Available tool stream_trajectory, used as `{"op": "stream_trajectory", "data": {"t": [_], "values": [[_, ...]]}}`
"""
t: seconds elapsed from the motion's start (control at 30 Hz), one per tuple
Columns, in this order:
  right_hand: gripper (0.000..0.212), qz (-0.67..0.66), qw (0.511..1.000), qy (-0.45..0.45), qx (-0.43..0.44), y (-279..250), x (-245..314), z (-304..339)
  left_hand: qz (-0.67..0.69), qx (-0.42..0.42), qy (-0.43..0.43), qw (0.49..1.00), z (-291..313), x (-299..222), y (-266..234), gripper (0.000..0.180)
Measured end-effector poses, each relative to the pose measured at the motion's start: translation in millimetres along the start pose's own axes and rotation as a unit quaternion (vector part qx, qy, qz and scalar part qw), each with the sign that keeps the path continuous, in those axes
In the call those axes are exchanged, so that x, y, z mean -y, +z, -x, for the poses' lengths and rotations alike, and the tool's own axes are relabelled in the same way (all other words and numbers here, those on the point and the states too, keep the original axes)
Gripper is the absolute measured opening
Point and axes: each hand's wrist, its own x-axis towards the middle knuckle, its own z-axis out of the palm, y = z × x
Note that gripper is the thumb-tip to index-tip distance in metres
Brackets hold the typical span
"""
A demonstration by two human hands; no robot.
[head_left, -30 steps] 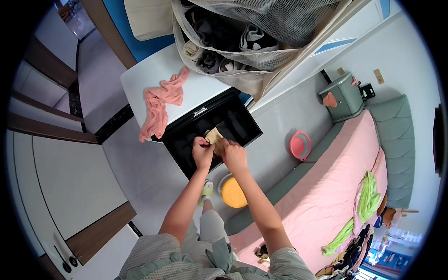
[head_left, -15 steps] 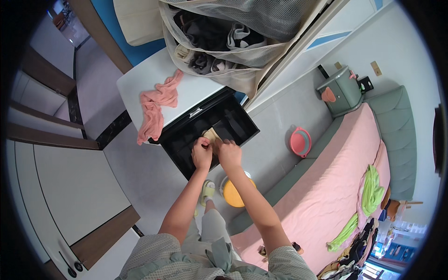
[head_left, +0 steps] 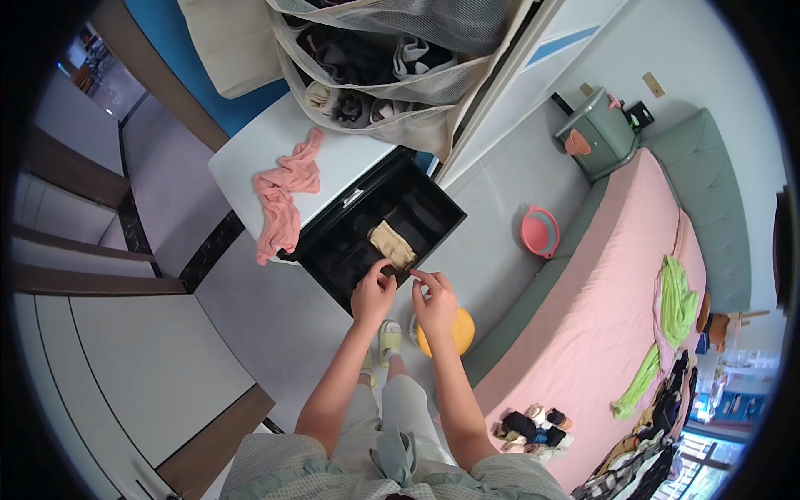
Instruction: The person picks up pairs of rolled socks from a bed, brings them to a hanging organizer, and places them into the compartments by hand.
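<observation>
A folded beige cloth item (head_left: 392, 244), its exact kind unclear, lies inside the pulled-out black drawer (head_left: 333, 271), towards the front. Just short of it, at the drawer's front edge, is my left hand (head_left: 373, 293), fingers loosely curved and apart, with nothing visible in them. My right hand (head_left: 435, 302) hovers beside it at the same edge, thumb and fingers parted and holding nothing I can see. On the white cabinet top behind the drawer rests a crumpled pink cloth (head_left: 282, 192).
A mesh hanging organizer (head_left: 375, 92) with rolled socks hangs over the cabinet. To the right are a yellow-topped stool (head_left: 454, 332), a pink basin (head_left: 540, 232) on the floor and a bed with a pink sheet (head_left: 575, 333). A small pile of socks (head_left: 533, 429) lies on the bed.
Both hands have let go of the beige cloth and drawn back toward me and apart. It now lies folded in the drawer. The whole view has shifted slightly.
</observation>
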Motion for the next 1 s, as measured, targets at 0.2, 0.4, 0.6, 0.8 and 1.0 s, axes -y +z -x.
{"op": "stream_trajectory", "data": {"t": [0.2,0.4,0.6,0.8,1.0], "values": [[0.020,-0.041,0.999,0.028,-0.008,-21,19,39,0.088,-0.071,0.105,0.988,43,-9,-24,0.020],[0.020,-0.045,0.998,0.026,-0.025,-30,37,72,0.056,0.019,0.122,0.991,80,-23,-39,0.016],[0.033,-0.047,0.995,0.070,-0.050,-38,30,107,0.023,0.060,0.160,0.985,110,-12,-25,0.017],[0.039,-0.007,0.986,0.142,-0.092,-76,-2,144,0.020,0.125,0.192,0.973,132,-23,2,0.017],[0.042,0.003,0.968,0.189,-0.166,-112,-30,188,0.013,0.230,0.241,0.943,162,-43,43,0.017]]}}
